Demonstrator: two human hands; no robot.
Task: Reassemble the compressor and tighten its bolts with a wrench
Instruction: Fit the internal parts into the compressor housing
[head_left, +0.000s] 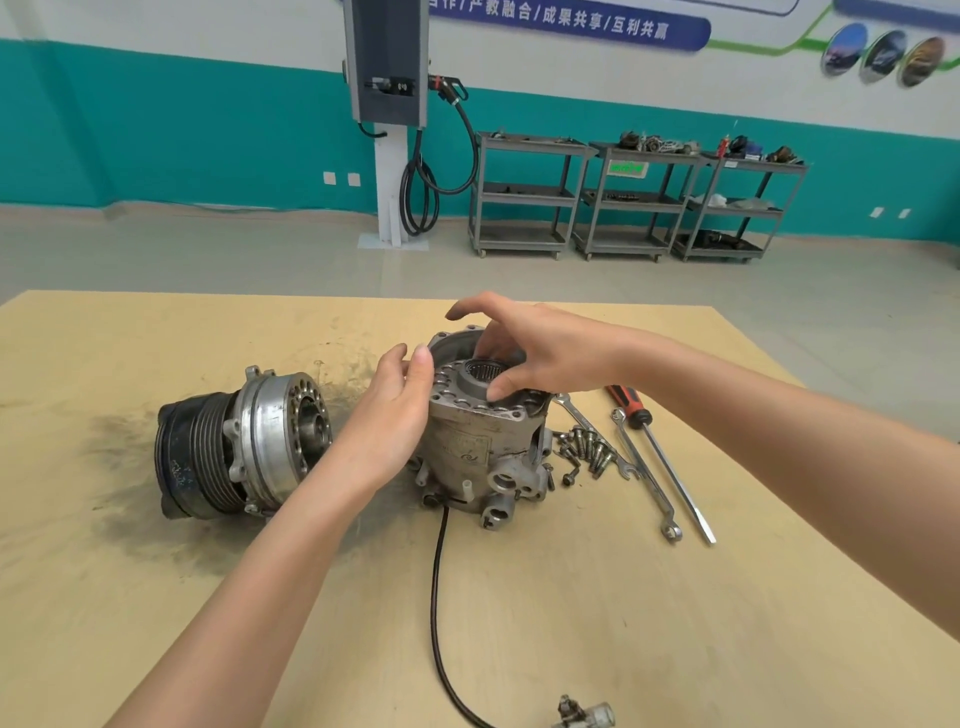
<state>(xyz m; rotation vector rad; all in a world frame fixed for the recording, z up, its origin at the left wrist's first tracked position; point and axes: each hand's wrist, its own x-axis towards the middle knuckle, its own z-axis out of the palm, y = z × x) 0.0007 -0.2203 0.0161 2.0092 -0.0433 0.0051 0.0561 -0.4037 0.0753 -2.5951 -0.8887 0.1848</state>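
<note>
The grey compressor housing (467, 447) stands upright mid-table, open end up, with a round perforated plate (470, 382) sitting in its top. My left hand (395, 415) rests against the housing's left side, thumb near the rim. Over the top, my right hand (524, 348) reaches in and its thumb and fingers pinch the plate around the splined centre hub. The pulley half of the compressor (244, 447) lies on its side to the left. Several bolts (584, 449) lie in a heap right of the housing, beside a wrench (647, 478).
A red-handled screwdriver (670, 467) lies right of the wrench. A black cable (436, 597) runs from the housing to the front edge, near a small connector (584, 714). Dark grease smears the tan tabletop (156, 571) at left. Shelving carts stand far behind.
</note>
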